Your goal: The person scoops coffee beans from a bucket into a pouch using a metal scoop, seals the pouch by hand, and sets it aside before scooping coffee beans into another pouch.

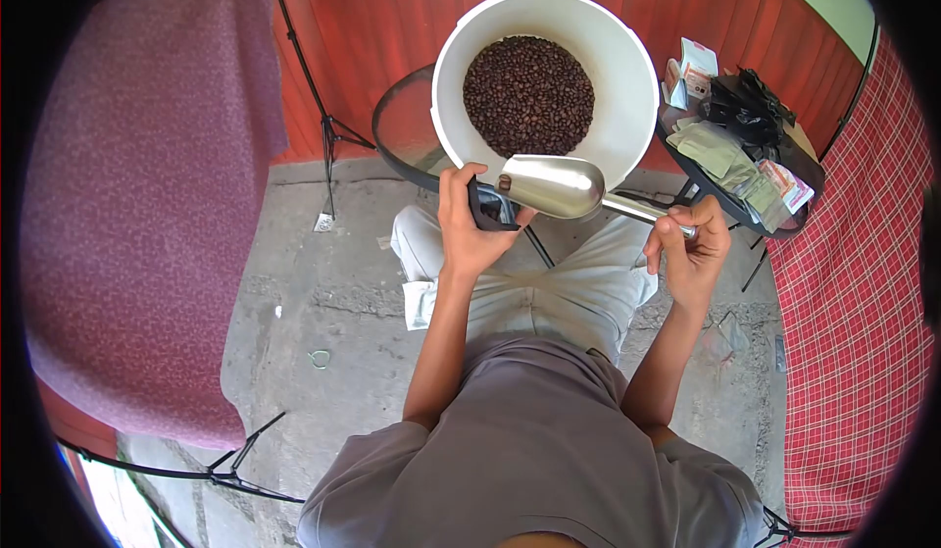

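Note:
My left hand (467, 232) is closed around a small black bag (483, 213), its mouth held open just in front of the bucket. My right hand (698, 252) grips the handle of a shiny metal scoop (559, 187). The scoop lies nearly level, with its lip at the mouth of the bag. A few dark beans (504, 182) show at the lip; the inside of the bag is mostly hidden. Behind both hands stands a white bucket (627, 87), with roasted coffee beans (529, 95) covering its bottom.
The bucket rests over a round dark-edged table (404, 122). To the right, another small black table (806, 180) carries black plastic (750, 102), flat greenish pouches (720, 151) and printed packs (787, 185). Cloths hang at both sides, and thin black stands (328, 131) reach the concrete floor.

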